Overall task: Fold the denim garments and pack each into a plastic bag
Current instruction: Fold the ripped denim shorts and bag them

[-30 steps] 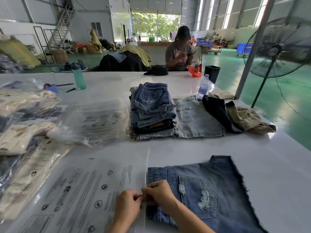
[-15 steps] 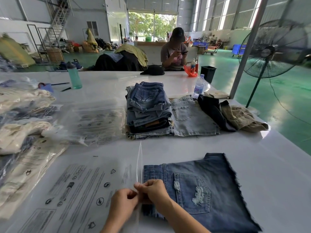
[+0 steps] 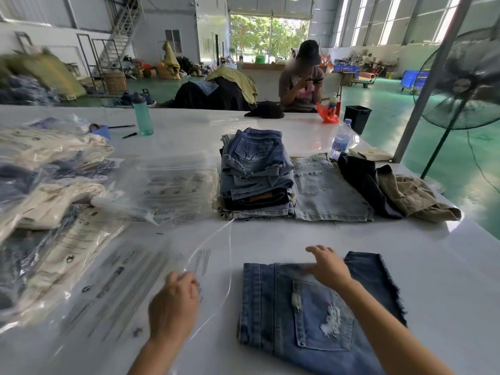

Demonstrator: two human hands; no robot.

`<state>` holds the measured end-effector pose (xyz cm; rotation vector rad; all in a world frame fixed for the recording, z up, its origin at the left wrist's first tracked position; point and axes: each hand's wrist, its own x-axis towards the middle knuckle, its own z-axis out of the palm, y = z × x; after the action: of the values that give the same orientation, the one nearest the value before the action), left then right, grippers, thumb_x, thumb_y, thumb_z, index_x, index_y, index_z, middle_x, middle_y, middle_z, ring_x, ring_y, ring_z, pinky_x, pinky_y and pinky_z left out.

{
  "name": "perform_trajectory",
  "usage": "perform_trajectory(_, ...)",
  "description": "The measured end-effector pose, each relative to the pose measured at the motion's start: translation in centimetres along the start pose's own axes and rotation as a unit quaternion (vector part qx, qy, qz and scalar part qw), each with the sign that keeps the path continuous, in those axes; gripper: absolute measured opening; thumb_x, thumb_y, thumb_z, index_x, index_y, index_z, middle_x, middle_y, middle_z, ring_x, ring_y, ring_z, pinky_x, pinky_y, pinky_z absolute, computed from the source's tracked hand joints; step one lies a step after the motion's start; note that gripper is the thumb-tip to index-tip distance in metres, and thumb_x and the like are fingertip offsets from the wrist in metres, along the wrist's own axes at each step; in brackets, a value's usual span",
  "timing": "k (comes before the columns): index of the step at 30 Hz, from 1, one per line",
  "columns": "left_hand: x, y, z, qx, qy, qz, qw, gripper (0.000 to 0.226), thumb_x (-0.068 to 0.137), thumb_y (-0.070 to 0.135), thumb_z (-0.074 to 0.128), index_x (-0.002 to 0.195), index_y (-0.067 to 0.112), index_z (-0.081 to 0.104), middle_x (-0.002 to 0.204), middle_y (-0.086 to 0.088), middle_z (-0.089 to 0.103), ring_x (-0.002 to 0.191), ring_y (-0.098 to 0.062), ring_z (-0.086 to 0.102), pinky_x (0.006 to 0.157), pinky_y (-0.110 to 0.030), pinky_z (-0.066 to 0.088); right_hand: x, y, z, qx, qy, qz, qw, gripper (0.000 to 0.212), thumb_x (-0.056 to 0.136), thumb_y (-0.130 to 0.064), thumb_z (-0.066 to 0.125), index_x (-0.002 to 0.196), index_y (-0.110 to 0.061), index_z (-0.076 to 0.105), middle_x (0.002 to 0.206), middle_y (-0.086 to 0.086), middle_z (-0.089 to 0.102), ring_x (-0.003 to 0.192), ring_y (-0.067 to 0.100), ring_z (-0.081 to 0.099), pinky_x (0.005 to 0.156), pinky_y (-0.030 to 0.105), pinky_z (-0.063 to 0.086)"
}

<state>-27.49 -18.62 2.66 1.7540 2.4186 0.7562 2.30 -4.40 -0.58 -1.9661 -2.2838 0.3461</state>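
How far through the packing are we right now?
Done: several bagged garments are piled at the left. In hand: the left hand holds the mouth of an empty plastic bag open, while the right hand reaches over the folded denim shorts, which are not yet inside. Left: a stack of folded denim, light denim shorts and a few dark and khaki garments beside it.

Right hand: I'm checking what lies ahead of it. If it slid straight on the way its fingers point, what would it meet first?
Probably bare table, then the denim stack. The right hand points up-left over the folded shorts; depth is unclear.
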Motion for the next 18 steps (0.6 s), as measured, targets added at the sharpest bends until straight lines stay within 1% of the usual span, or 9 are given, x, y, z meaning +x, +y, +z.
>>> perform_trajectory(2,-1.0,2.0,2.2,0.074,-0.083,0.012,0.994,0.027,0.096,0.035,0.035,0.094,0.020,0.057,0.105,-0.002,0.054,0.080,-0.020,0.061,0.065,-0.028,0.043,2.0,2.2,-0.7,-0.043,-0.118,-0.001,0.992,0.075,0.081,-0.040,0.071,0.145,-0.021,0.036,0.148,-0.002,0.040,0.134,0.020,0.039,0.110,0.041,0.031)
perform_trajectory(4,-1.7,3.7,4.5,0.118,-0.151,0.030,0.981,0.047,0.093,0.059,0.032,0.103,0.020,0.055,0.110,0.000,0.051,0.086,-0.015,0.060,0.065,-0.025,0.040,3.1,2.7,-0.9,-0.066,-0.181,0.000,0.981,0.084,0.069,-0.047,0.079,0.139,-0.023,0.039,0.140,-0.003,0.046,0.128,0.020,0.043,0.107,0.049,0.028)
perform_trajectory(7,-1.8,4.8,7.2,0.147,-0.233,0.003,0.961,0.078,0.079,0.080,0.036,0.115,0.012,0.051,0.116,-0.002,0.050,0.094,-0.016,0.058,0.068,-0.026,0.043,3.7,2.5,-1.1,-0.102,-0.227,-0.028,0.968,0.085,0.058,-0.053,0.084,0.129,-0.028,0.044,0.126,-0.003,0.056,0.114,0.020,0.051,0.097,0.045,0.036)
perform_trajectory(10,-1.1,4.5,8.2,0.124,-0.271,-0.056,0.953,0.079,0.071,0.082,0.048,0.110,0.013,0.053,0.112,-0.001,0.057,0.093,-0.016,0.060,0.065,-0.025,0.042,3.1,2.1,-1.6,-0.070,-0.249,-0.064,0.964,0.065,0.061,-0.041,0.086,0.116,-0.025,0.056,0.111,-0.002,0.061,0.097,0.018,0.057,0.083,0.031,0.045)
perform_trajectory(12,-0.8,4.2,8.4,0.101,-0.286,-0.078,0.950,0.076,0.067,0.082,0.053,0.101,0.014,0.055,0.104,0.001,0.060,0.085,-0.014,0.060,0.061,-0.025,0.042,1.2,1.8,-1.9,-0.088,-0.161,-0.124,0.975,0.039,0.067,-0.032,0.079,0.103,-0.023,0.065,0.106,-0.001,0.061,0.089,0.019,0.059,0.071,0.026,0.044)
perform_trajectory(13,-0.6,4.1,8.4,0.092,-0.289,-0.082,0.949,0.073,0.066,0.081,0.055,0.097,0.015,0.055,0.099,0.002,0.060,0.079,-0.013,0.058,0.057,-0.024,0.041,-0.2,1.8,-1.8,-0.110,-0.070,-0.180,0.975,0.028,0.069,-0.027,0.077,0.095,-0.021,0.067,0.106,0.001,0.060,0.083,0.020,0.061,0.065,0.024,0.042)
perform_trajectory(16,-0.4,3.9,8.2,0.075,-0.298,-0.082,0.948,0.064,0.065,0.077,0.061,0.085,0.018,0.051,0.087,0.004,0.060,0.076,-0.014,0.060,0.053,-0.023,0.041,-5.6,2.6,-0.3,-0.110,0.172,-0.304,0.930,0.009,0.069,-0.016,0.072,0.074,-0.016,0.064,0.099,0.005,0.064,0.066,0.019,0.064,0.055,0.022,0.046)
perform_trajectory(17,-0.3,3.9,8.2,0.072,-0.300,-0.079,0.948,0.063,0.064,0.077,0.063,0.083,0.018,0.051,0.086,0.004,0.061,0.078,-0.015,0.062,0.054,-0.024,0.041,-7.4,3.0,0.4,-0.105,0.201,-0.325,0.918,0.003,0.076,-0.018,0.064,0.074,-0.017,0.063,0.100,0.004,0.064,0.069,0.019,0.066,0.058,0.022,0.049)
perform_trajectory(18,-0.3,4.0,8.2,0.073,-0.301,-0.076,0.948,0.063,0.064,0.076,0.064,0.083,0.018,0.051,0.087,0.003,0.062,0.081,-0.016,0.063,0.055,-0.024,0.041,-9.1,3.4,1.2,-0.093,0.210,-0.329,0.916,0.015,0.085,-0.024,0.054,0.076,-0.018,0.064,0.103,0.003,0.066,0.075,0.019,0.068,0.063,0.023,0.052)
